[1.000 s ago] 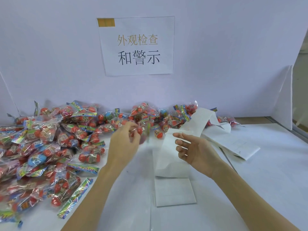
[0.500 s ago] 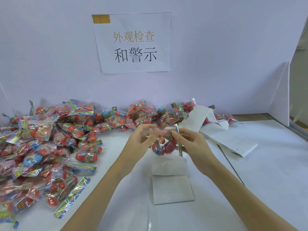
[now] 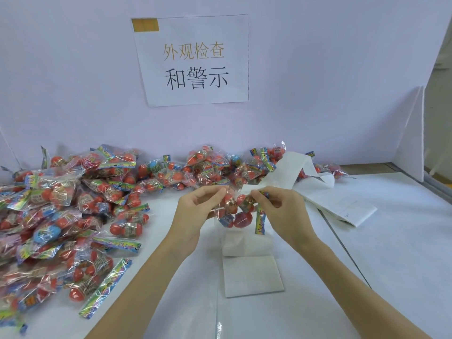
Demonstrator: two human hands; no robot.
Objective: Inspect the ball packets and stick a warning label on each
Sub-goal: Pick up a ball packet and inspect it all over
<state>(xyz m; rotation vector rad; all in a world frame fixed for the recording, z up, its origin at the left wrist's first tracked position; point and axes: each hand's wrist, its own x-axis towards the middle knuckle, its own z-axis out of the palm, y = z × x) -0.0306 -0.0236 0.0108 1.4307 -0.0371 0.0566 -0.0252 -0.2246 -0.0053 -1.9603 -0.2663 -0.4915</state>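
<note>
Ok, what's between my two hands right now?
The head view shows one ball packet stretched between them: the left hand pinches its left edge and the right hand its right. Label paper lies on the table beneath.

Packet pile [image 3: 73, 206] lies left of label strip [image 3: 249, 272] on table [image 3: 391, 253].

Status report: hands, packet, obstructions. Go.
Left hand and right hand both pinch one ball packet, held up above the label strip. Label not visible on it. Nothing obstructing.
</note>
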